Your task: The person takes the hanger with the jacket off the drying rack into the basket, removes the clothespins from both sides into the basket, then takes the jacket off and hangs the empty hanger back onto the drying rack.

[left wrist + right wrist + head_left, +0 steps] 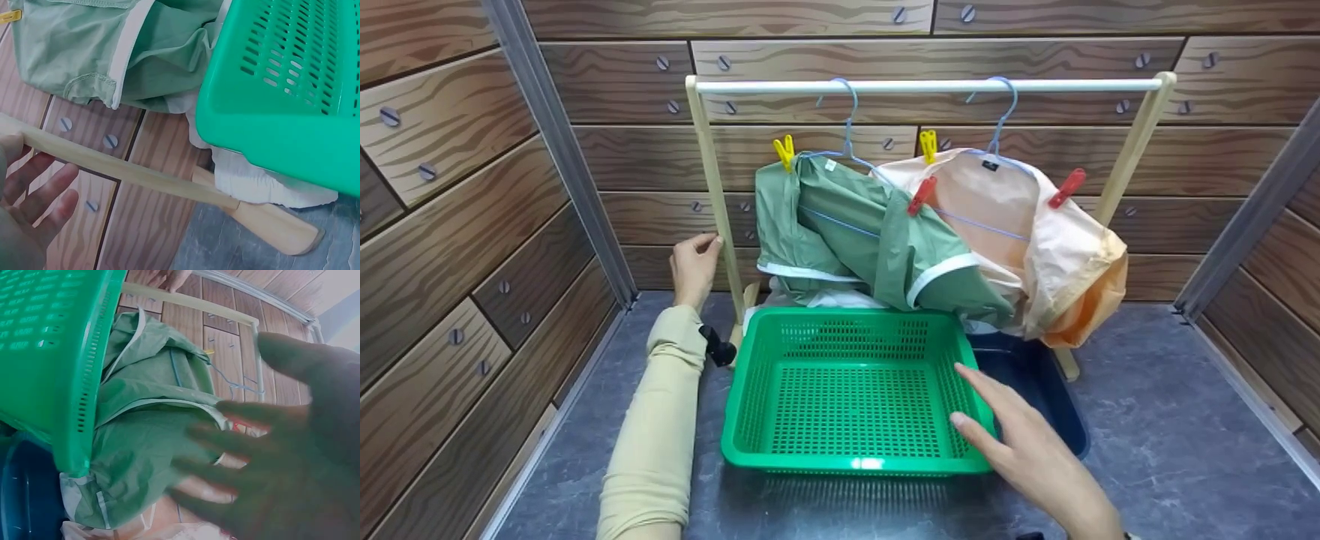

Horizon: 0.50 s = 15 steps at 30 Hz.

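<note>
My left hand (695, 262) pinches the left wooden post (711, 176) of a small clothes rack between thumb and fingers; in the left wrist view the post (140, 173) runs down to its wooden foot. Over the right rim of a green plastic basket (859, 463) hovers my right hand (1027, 435), its fingers spread and holding nothing. From the rack's white rod (922, 86) hang a green garment (847, 217) and a peach garment (997, 195), each on a blue hanger. Yellow clothespins (784, 152) and red clothespins (1066, 187) grip their shoulders.
A dark blue basin (1065, 405) stands behind and right of the basket, partly covered by it. White cloth (247, 177) lies under the basket's back left side. Wood-patterned walls with metal corner posts (577, 157) enclose the grey floor (1170, 435).
</note>
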{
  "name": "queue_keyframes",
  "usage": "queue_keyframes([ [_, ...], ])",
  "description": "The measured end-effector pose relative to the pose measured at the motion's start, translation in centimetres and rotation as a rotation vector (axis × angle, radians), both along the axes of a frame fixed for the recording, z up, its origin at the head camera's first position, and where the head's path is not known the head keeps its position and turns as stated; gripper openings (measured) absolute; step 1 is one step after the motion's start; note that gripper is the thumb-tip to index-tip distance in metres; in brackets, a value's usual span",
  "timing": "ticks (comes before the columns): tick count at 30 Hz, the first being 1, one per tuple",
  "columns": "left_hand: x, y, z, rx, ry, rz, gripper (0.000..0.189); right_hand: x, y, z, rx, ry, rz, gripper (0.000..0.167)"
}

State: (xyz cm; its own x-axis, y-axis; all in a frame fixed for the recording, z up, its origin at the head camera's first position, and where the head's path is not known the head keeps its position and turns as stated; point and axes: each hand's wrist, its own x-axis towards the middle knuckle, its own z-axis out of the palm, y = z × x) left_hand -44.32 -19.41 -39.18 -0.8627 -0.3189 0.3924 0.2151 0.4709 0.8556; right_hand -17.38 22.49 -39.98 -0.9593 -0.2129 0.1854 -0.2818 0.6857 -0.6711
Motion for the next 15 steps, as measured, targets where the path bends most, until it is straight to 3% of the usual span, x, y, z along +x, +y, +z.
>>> queue_keyframes([
  [4,-0.1,0.0,0.2,-0.004,-0.005,-0.003,0.025,-0.3,-0.2,0.0,-0.026,0.314,0.004,0.05],
  [9,-0.1,-0.1,0.2,-0.018,-0.026,-0.014,0.028,-1.6,0.2,1.2,-0.02,0.714,0.093,0.052],
  [11,0.0,-0.1,0.1,-0.018,-0.04,-0.02,0.029,-2.3,0.4,2.3,-0.014,0.816,0.143,0.047],
  [15,-0.1,0.0,0.0,-0.022,-0.045,-0.03,0.029,-3.9,1.0,5.1,0.023,0.903,0.199,0.035],
])
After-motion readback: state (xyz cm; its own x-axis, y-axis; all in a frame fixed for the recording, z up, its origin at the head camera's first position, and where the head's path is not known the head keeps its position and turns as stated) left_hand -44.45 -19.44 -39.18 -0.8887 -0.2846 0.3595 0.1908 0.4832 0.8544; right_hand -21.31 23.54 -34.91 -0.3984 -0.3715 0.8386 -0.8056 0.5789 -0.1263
